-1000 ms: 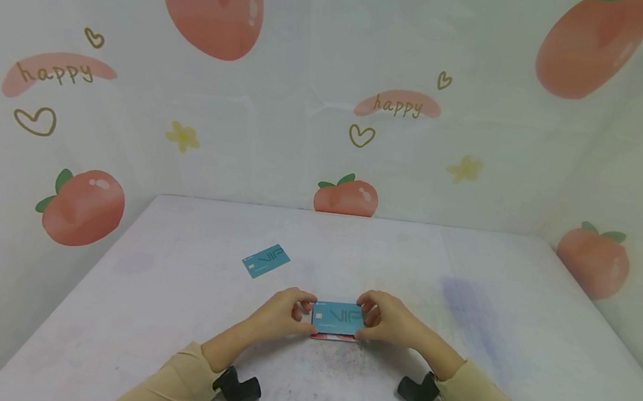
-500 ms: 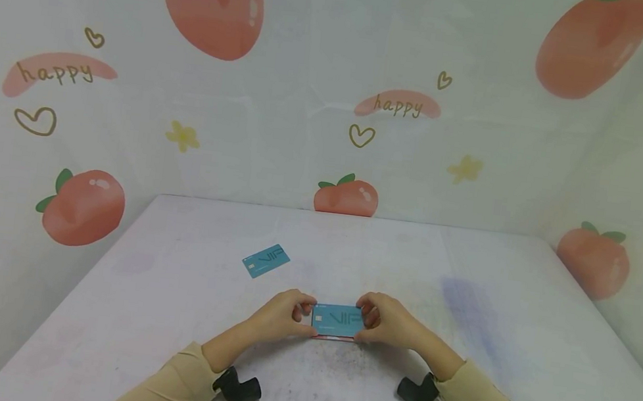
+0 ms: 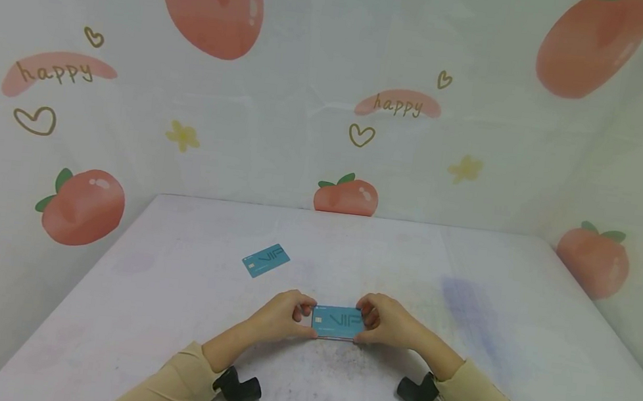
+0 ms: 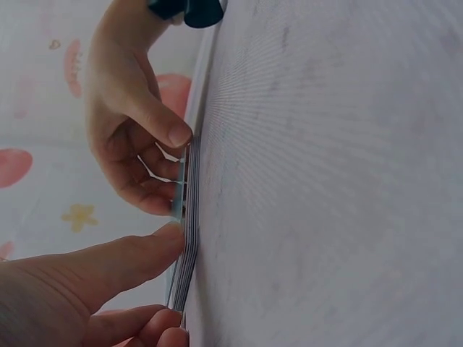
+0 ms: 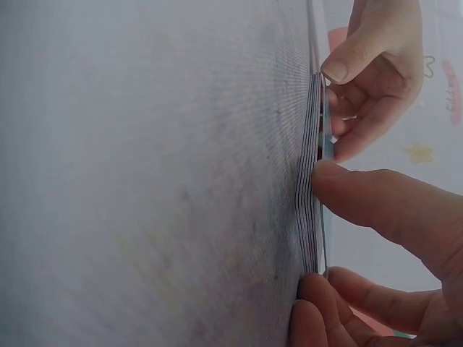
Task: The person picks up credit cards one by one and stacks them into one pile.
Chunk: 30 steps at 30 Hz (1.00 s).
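Note:
A blue "VIP" card [image 3: 337, 322] lies level over a stack of several cards on the table, covering nearly all of it from above. My left hand [image 3: 280, 315] pinches the card's left end between thumb and fingers. At the right end, my right hand [image 3: 391, 321] pinches it likewise. Both wrist views show the stack [image 4: 192, 210] edge-on, its layers lying flat on the table. Part of the blue card stands slightly apart from the stack, with a thin gap between. Whether the fingertips also touch the stack's edges I cannot tell.
A second blue "VIP" card [image 3: 266, 260] lies angled on the white table [image 3: 165, 315], farther back and to the left. Behind the table hangs a white cloth [image 3: 280, 143] printed with fruit. Black wrist devices [image 3: 240, 391] sit at both cuffs.
The blue card and both hands have shifted slightly toward me and down. A red strip of the stack that showed below its near edge is now almost covered. The second card stays put.

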Tool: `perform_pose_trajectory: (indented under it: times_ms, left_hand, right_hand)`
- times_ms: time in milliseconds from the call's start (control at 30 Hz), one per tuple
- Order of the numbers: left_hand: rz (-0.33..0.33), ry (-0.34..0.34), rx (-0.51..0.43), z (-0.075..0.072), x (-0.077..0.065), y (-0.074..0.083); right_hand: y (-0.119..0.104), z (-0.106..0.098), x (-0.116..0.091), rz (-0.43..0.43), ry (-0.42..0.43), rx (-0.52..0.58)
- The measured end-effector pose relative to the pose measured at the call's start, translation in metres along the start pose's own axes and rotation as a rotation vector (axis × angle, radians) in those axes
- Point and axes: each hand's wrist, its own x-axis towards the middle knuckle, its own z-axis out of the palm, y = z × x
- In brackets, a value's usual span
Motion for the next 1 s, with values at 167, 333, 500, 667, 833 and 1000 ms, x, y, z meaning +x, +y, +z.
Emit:
perform_pose_trajectory:
  times_ms: [167, 333, 500, 667, 833, 1000]
  left_hand:
    - [-0.013, -0.006, 0.002, -0.0007, -0.0005, 0.0006]
    - [-0.009, -0.012, 0.002, -0.0011, -0.0008, 0.0013]
    - [-0.010, -0.014, 0.003, 0.0000, 0.0004, 0.0011]
    - [-0.003, -0.014, -0.009, 0.0004, 0.0010, 0.0010]
    - [0.003, -0.022, -0.030, 0.0002, 0.0009, 0.0005]
    - [-0.007, -0.028, -0.051, 0.0003, 0.0015, -0.0001]
  right_hand:
    - [-0.0011, -0.0013, -0.0007, -0.008, -0.007, -0.001]
    - [-0.0021, -0.0013, -0.0014, -0.004, -0.008, 0.000]
    - [-0.0028, -0.0007, -0.0012, 0.008, -0.011, -0.013]
    - [-0.0028, -0.0003, -0.0012, 0.025, -0.021, -0.001]
    - [-0.0030, -0.0009, -0.0010, 0.051, -0.031, 0.018]
    - [-0.0035, -0.0011, -0.0010, 0.056, -0.033, 0.017]
